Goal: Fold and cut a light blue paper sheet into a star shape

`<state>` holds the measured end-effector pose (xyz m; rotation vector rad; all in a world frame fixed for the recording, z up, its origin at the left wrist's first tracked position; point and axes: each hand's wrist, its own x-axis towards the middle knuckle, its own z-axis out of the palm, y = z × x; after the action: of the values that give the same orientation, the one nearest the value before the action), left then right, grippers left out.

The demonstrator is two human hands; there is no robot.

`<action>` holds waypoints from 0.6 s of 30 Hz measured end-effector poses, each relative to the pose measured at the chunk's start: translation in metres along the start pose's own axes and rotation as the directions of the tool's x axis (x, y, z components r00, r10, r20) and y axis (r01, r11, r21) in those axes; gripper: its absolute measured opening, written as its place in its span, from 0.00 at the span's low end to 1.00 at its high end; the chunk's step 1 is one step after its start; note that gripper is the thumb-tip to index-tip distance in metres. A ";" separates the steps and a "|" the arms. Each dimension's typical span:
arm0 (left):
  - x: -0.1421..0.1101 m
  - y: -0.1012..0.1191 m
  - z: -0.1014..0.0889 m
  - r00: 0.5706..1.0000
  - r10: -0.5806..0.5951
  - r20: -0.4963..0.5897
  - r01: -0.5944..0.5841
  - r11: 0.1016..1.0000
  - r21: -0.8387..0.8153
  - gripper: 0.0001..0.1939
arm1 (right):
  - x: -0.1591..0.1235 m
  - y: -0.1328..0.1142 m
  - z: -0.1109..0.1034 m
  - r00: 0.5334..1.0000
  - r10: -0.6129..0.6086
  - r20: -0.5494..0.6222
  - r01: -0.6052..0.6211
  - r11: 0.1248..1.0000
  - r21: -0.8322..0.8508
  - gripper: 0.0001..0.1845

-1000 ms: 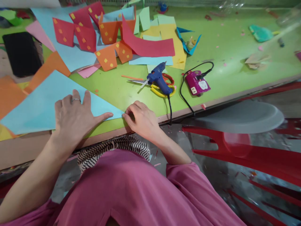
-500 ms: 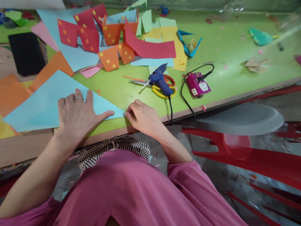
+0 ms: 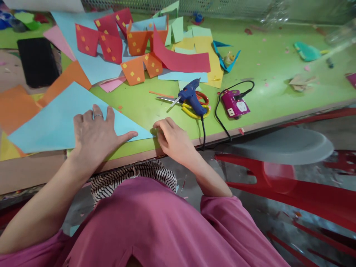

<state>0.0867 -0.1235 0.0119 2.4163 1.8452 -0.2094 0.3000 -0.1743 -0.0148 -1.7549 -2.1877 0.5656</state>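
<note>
Green table (image 3: pixel 272 98) carries a light-blue paper (image 3: pixel 55 124) at its near edge. Left hand (image 3: pixel 94 129): flat on the paper, spread apart. Right hand (image 3: pixel 175 140): curled at the paper's right-hand point; grip cannot be determined. Glue gun (image 3: pixel 192 97) lies over scissors (image 3: pixel 187 110) beyond.

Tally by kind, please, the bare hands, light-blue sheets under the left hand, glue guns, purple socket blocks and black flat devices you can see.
Hands: 2, the left hand and right hand
Light-blue sheet: 1
Glue gun: 1
Purple socket block: 1
Black flat device: 1
Total: 6
</note>
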 end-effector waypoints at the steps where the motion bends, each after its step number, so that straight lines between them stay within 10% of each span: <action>1: 0.000 0.000 0.000 1.000 0.000 -0.001 0.000 1.000 -0.005 0.51 | -0.002 0.001 0.003 0.998 -0.048 -0.033 0.047 0.999 -0.005 0.18; 6: 0.001 0.001 0.000 1.000 -0.015 -0.004 0.015 0.999 -0.032 0.51 | -0.010 0.006 0.018 0.944 -0.320 -0.081 0.305 0.939 -0.159 0.19; 18: 0.003 0.003 0.009 0.999 -0.017 -0.051 0.016 1.000 -0.021 0.51 | -0.018 0.002 0.023 0.940 -0.327 -0.096 0.266 0.879 -0.395 0.22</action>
<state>0.0901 -0.1234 0.0025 2.4157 1.8792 -0.1295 0.2951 -0.1941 -0.0359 -1.5080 -2.5018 -0.0765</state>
